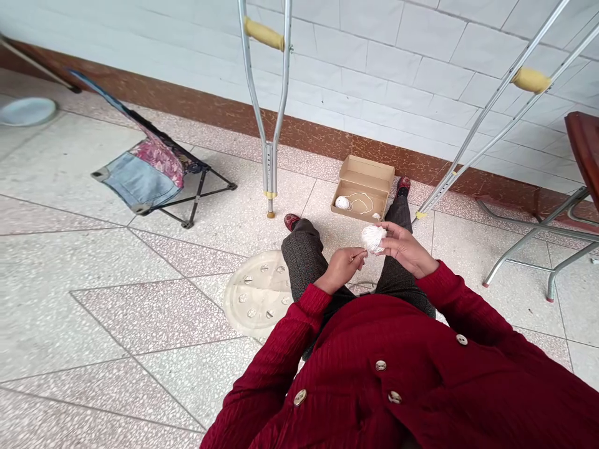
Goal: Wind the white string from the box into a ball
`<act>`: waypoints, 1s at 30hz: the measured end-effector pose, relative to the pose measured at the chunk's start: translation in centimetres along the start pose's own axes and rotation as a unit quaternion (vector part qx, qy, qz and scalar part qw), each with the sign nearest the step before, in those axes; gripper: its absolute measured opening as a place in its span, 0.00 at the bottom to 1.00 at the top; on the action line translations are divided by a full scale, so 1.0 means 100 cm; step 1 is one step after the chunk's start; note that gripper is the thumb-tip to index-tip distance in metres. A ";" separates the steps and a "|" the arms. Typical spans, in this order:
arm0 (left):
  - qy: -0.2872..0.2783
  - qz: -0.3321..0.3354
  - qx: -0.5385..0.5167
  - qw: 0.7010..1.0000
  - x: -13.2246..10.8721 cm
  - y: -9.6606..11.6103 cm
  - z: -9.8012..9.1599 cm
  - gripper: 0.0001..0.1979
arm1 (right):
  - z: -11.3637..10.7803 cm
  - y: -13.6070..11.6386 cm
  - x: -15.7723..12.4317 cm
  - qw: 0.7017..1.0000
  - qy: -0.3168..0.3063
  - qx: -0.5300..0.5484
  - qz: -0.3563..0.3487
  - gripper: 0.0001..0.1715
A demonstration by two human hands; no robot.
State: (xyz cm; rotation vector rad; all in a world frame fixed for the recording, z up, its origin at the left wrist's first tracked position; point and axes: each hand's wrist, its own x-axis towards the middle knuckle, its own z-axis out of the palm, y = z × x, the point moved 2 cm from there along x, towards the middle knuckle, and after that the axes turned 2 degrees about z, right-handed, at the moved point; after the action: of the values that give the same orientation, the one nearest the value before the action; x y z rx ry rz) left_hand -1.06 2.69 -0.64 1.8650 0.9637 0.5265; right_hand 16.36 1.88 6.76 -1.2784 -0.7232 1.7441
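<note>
A ball of white yarn [372, 239] sits in front of my body, above my lap. My right hand [406, 248] is closed around its right side, with fingers over the top and front. My left hand [345, 268] pinches at the ball's lower left edge; what lies between its fingertips is too small to make out. Just beyond the hands, an open cardboard box [352, 213] stands on the floor between my feet. Inside it are another white yarn ball [342, 202] and a loose looping strand. A small white bit [376, 216] shows near the box's front edge.
Two crutches [270, 168] [472, 149] lean against the tiled wall. At left stands a folding chair [145, 168], with a pale basin [28, 111] farther off. A round beige disc with holes [248, 299] lies beside my left leg. A metal-legged stool [533, 234] is at right.
</note>
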 end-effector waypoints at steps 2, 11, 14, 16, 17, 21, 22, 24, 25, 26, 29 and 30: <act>-0.004 0.010 -0.007 1.000 -0.006 0.008 -0.001 0.21 | -0.004 -0.007 0.003 1.000 -0.001 -0.016 -0.024 0.26; -0.028 0.135 0.149 0.979 -0.014 0.054 -0.013 0.16 | -0.039 0.024 0.011 0.900 0.119 -0.385 -0.170 0.26; -0.012 0.172 0.188 0.967 -0.007 0.055 -0.024 0.14 | -0.033 0.050 0.001 0.959 -0.004 -0.273 -0.069 0.27; 0.001 0.173 0.193 0.966 0.000 0.050 -0.029 0.14 | -0.026 0.056 -0.010 0.982 -0.068 -0.176 -0.015 0.27; 0.008 0.165 0.185 0.969 0.003 0.047 -0.029 0.14 | -0.023 0.055 -0.016 0.988 -0.088 -0.130 0.007 0.27; 0.021 0.107 0.077 0.991 0.010 0.031 -0.017 0.16 | -0.018 0.034 -0.035 0.994 -0.094 0.006 0.062 0.26; 0.017 0.093 0.044 0.994 0.010 0.029 -0.012 0.17 | -0.018 0.028 -0.038 0.994 -0.083 0.026 0.062 0.26; 0.006 0.076 -0.011 0.997 0.008 0.026 -0.002 0.19 | -0.019 0.013 -0.041 0.996 -0.052 0.051 0.044 0.24; 0.000 0.069 -0.031 0.997 0.006 0.026 0.002 0.20 | -0.020 0.006 -0.041 0.997 -0.037 0.056 0.029 0.23; -0.006 0.061 -0.047 0.997 0.004 0.026 0.006 0.21 | -0.022 -0.001 -0.039 0.998 -0.021 0.057 0.013 0.23; -0.035 0.033 -0.067 0.997 -0.003 0.027 0.017 0.22 | -0.030 -0.017 -0.026 0.997 0.032 0.041 -0.051 0.24; -0.051 0.027 -0.065 0.996 -0.006 0.028 0.020 0.22 | -0.034 -0.020 -0.020 0.995 0.057 0.021 -0.081 0.24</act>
State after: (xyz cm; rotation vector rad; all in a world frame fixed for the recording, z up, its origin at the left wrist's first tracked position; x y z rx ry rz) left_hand 1.11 0.46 0.92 1.7871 0.7945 0.5097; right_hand 20.46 1.05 8.29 -1.2445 -0.7012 1.5352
